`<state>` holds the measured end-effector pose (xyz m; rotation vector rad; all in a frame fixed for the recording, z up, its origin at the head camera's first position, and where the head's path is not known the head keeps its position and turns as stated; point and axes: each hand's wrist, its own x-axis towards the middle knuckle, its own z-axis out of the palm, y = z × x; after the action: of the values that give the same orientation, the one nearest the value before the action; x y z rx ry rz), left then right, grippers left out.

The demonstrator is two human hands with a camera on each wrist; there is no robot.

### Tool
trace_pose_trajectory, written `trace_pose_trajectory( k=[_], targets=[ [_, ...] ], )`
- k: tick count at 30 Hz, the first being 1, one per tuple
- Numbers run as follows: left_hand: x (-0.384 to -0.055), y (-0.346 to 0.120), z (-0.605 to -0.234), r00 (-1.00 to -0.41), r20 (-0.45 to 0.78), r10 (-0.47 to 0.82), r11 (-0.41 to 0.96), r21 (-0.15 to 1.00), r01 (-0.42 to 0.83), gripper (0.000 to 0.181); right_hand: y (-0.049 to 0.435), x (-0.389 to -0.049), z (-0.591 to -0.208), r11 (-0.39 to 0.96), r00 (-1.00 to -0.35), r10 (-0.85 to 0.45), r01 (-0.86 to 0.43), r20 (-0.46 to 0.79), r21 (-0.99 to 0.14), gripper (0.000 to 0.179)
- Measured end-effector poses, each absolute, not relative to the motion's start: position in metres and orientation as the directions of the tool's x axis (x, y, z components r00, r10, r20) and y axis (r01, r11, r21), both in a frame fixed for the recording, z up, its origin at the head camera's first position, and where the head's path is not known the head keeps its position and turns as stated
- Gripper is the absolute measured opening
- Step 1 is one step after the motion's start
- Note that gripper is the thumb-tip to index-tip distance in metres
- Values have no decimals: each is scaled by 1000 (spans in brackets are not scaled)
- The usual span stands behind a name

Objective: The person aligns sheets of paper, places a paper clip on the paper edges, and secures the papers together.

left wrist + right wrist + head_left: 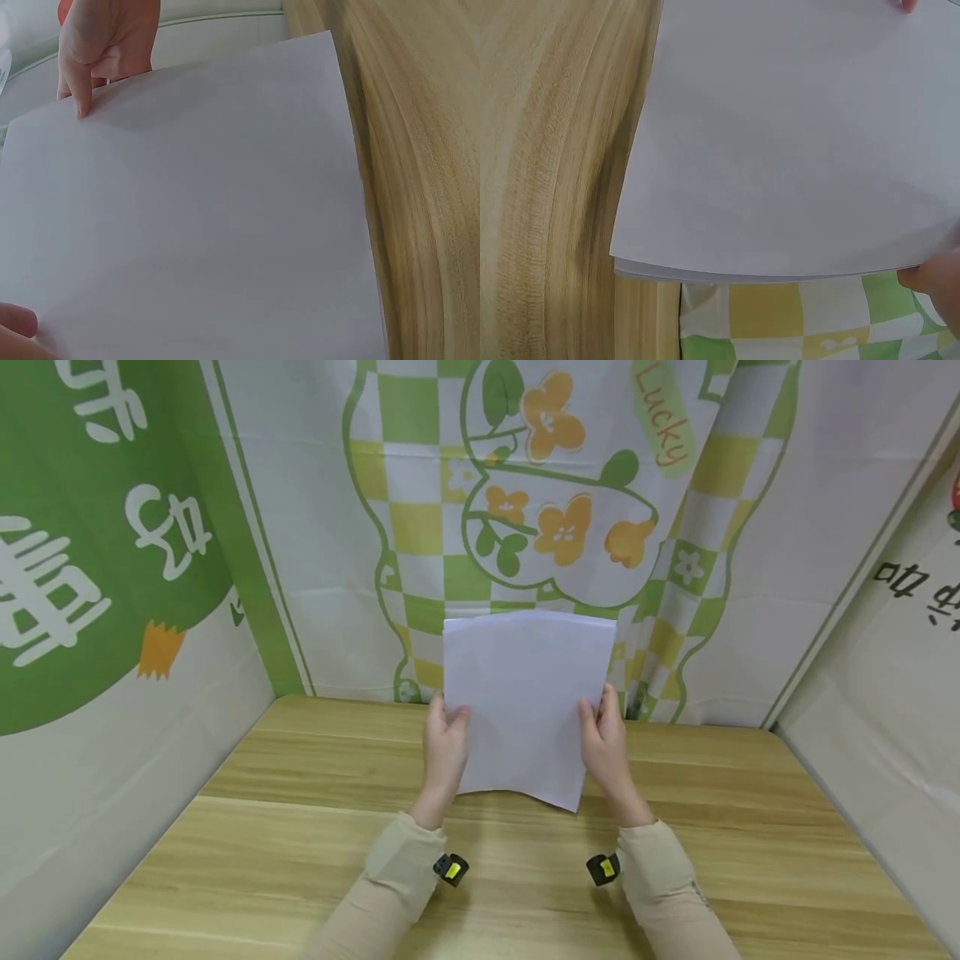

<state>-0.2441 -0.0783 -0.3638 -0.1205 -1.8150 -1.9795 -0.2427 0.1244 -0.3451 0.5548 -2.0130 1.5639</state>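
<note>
A stack of white paper sheets (525, 710) is held upright over the table, its lower edge bowed and its top edges slightly fanned. My left hand (445, 747) grips the left side, thumb on the front face and fingers behind. On the opposite side my right hand (606, 747) pinches the stack the same way. In the left wrist view the right hand (109, 45) shows at the far edge of the paper (210, 202). The right wrist view shows layered sheet edges along the paper (780, 165), with part of the right hand (941, 289) at the corner.
The wood-grain table (300, 843) spreads beneath both forearms. Behind it hangs a printed curtain (420, 527) with green and yellow checks. Fabric panels close in the left (150, 793) and right (885, 710) sides. Each wrist wears a small black camera (452, 869).
</note>
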Motion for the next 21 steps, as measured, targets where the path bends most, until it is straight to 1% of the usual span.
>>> trace_pose_trajectory(
  k=[5,9,17,21],
  targets=[
    [-244,-79,-364,-892,368,-263,-58,917,395,40,128,-254,-356,156,-761,-18,-643,648,-750,32],
    [-244,-80,-364,-884,360,-298,-45,920,390,36,132,-266,-370,98,-780,-9,-624,626,-775,35],
    [-248,-85,-365,-882,339,-328,28,936,350,23,139,-270,-378,97,-834,22,-547,552,-831,38],
    [-248,-86,-363,-868,355,-346,57,932,358,21,142,-270,-379,117,-845,24,-529,535,-841,39]
  ],
)
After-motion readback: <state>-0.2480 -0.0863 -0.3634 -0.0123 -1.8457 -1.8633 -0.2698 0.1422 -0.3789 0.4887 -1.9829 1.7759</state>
